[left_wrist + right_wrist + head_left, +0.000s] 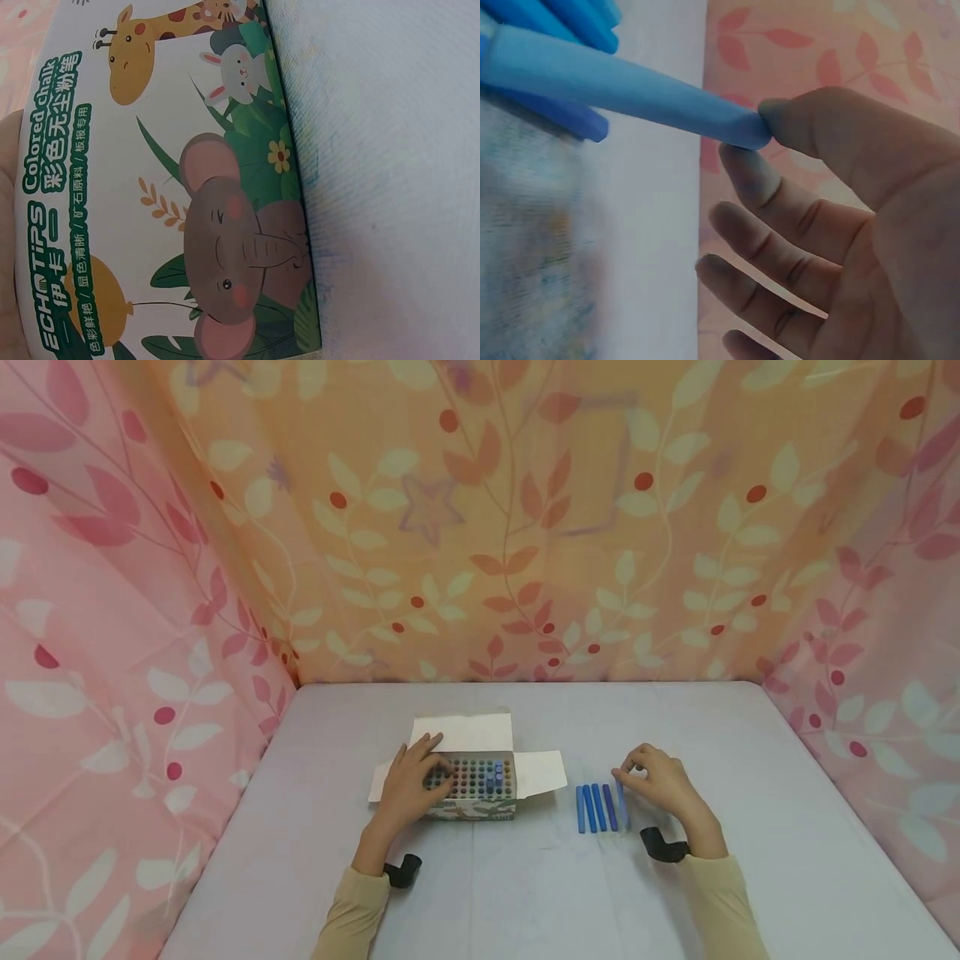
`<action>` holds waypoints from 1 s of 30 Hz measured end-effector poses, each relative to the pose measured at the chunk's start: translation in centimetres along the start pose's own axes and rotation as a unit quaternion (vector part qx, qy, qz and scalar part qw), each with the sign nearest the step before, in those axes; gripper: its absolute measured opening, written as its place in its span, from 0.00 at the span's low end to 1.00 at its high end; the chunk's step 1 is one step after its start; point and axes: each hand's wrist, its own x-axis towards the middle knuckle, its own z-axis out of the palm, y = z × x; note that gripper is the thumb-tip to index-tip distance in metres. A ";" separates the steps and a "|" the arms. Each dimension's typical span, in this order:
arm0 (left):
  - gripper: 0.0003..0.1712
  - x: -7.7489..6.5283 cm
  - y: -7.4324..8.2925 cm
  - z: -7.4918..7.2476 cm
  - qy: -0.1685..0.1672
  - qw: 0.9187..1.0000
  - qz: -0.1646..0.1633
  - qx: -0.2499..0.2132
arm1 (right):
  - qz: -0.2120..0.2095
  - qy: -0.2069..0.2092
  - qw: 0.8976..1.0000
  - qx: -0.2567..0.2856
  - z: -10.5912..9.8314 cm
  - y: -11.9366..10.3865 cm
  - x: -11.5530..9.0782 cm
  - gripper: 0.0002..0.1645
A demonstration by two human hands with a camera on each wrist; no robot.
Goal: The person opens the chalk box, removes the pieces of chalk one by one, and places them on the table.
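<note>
A chalk box [472, 810] stands on the table with its flaps folded out. Inside, a holed insert [468, 781] shows many colored ends, and a few blue chalks [495, 775] poke up at its right. Over the box's left part rests my left hand [408, 777], fingers relaxed; in the left wrist view only its edge shows beside the printed box face [172, 187]. My right hand [660, 781] pinches the end of a light blue chalk [630, 90] between thumb and index finger, the other fingers loosely bent. Several blue chalks [593, 807] lie in a row just left of it.
The white table [525, 893] carries faint colored smudges, seen close in the right wrist view. One box flap [542, 772] reaches right toward the chalk row, another [461, 732] lies back. Patterned curtains [487, 527] enclose the table at the back and sides.
</note>
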 end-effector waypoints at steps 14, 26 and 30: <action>0.06 0.3 0.1 -0.2 -0.007 1.000 -0.008 0.004 | 0.019 -0.015 0.999 -0.029 1.6 1.1 0.3 0.14; 0.05 0.1 0.0 0.1 -0.009 1.000 -0.012 0.007 | 0.022 -0.006 0.999 -0.044 2.7 1.9 0.3 0.14; 0.05 0.1 0.0 0.1 -0.003 1.000 -0.006 0.006 | 0.024 0.001 0.998 -0.049 2.9 1.9 0.3 0.14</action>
